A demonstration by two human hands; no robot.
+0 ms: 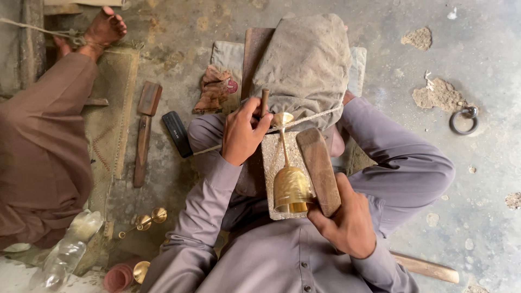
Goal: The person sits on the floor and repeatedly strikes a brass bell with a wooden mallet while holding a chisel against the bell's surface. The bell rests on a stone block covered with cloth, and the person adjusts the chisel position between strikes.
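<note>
A brass goblet lies on a grey stone block on my lap, its cup toward me and its foot against a dusty cloth-covered bundle. My left hand grips a short wooden-handled tool next to the goblet's foot. A flat wooden paddle is held in my right hand, its face beside the goblet's cup and stem. A thin cord runs across the bundle by the goblet's foot.
Another person in brown clothes sits at the left, a bare foot near the top. Wooden sticks, a black case, small brass pieces, a plastic bottle, a metal ring and a wooden handle lie on the concrete floor.
</note>
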